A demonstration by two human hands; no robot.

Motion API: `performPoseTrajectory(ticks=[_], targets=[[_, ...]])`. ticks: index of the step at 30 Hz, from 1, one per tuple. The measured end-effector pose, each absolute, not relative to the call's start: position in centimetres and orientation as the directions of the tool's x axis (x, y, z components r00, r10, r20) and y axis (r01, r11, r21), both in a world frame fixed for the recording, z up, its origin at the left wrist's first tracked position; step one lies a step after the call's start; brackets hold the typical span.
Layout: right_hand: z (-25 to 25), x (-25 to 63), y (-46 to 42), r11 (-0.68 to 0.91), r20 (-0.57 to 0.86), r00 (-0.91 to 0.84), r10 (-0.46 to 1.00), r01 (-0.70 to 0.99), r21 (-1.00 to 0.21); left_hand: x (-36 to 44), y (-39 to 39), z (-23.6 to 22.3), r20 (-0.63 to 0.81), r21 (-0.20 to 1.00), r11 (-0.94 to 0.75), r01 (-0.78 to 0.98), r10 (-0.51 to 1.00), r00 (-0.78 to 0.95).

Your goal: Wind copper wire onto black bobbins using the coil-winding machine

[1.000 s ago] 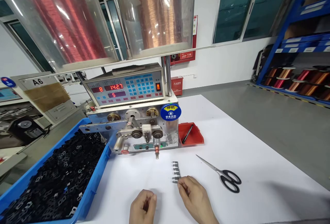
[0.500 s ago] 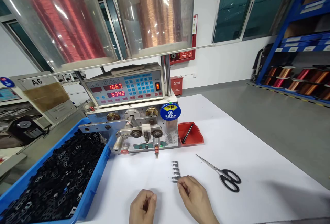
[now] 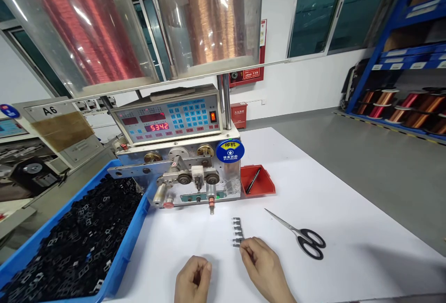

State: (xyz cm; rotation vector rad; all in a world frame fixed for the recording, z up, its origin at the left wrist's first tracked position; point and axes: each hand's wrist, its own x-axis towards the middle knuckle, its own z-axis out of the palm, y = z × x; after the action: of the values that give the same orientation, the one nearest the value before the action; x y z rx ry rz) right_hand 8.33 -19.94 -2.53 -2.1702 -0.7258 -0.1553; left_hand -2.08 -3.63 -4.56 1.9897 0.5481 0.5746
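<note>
My right hand point(image 3: 262, 266) rests on the white table point(image 3: 348, 228), fingers curled, its fingertips touching the near end of a short row of small grey parts point(image 3: 237, 231). My left hand point(image 3: 193, 279) sits beside it in a loose fist; whatever is inside is hidden. In front of both hands stands a coil winding machine point(image 3: 181, 154) with a red digit display, a small copper-wound coil point(image 3: 211, 207) on its spindle.
A blue bin point(image 3: 128, 242) full of small black parts lies at the left. Black-handled scissors point(image 3: 303, 238) lie to the right of the hands, and a red tray point(image 3: 259, 182) with a pen sits by the machine. Large copper wire spools hang overhead.
Both hands stay where they were. The machine's display readings have changed, and its upper number has gone blank.
</note>
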Motion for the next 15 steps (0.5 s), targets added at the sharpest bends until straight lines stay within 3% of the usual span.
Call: performPoseTrajectory(ticks=[15], targets=[[-2.66, 8.31, -19.91, -0.506, 0.356, 0.823, 0.442, 0.556, -0.659, -2.19, -3.50, -4.52, 0.189, 0.893, -0.437, 0.108, 0.581, 0.792]])
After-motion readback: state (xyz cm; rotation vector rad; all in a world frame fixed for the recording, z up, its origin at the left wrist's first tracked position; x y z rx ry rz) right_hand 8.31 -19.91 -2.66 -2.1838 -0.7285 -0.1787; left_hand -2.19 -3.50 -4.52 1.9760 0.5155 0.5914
